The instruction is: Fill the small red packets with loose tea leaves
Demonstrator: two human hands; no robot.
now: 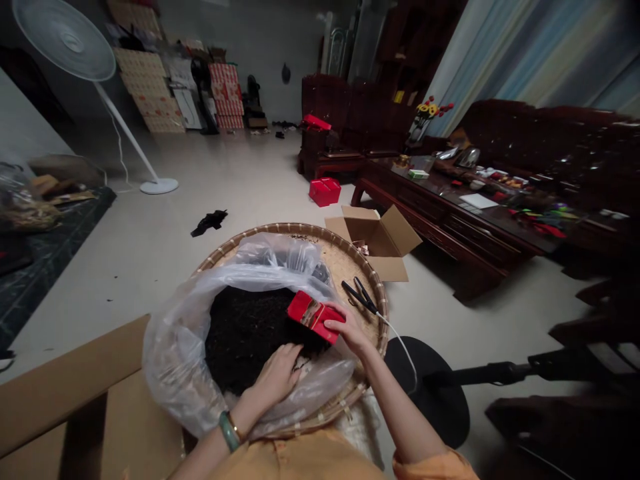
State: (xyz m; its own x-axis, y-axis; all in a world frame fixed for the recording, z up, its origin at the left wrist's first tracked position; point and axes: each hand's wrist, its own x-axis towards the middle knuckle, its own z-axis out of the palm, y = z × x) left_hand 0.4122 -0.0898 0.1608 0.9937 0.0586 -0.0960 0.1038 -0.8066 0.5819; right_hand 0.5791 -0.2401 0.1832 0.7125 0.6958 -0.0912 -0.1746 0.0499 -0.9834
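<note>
A heap of dark loose tea leaves [250, 340] fills the mouth of a clear plastic bag [190, 347], which rests in a wide woven bamboo tray [367, 288]. My right hand [346, 330] is shut on a red paper packet [311, 315], holding it tilted over the leaves. My left hand [276, 377] presses into the heap, its fingers buried at the tips, so whatever they hold is hidden. Black-handled scissors [360, 296] lie on the tray near my right wrist.
An open cardboard box [375, 239] stands beyond the tray, and a red box [324, 191] sits on the tiled floor. Flat cardboard [75, 373] lies at lower left, and a round black stand base [430, 390] is at lower right. A dark wooden table [440, 213] with small items stands to the right.
</note>
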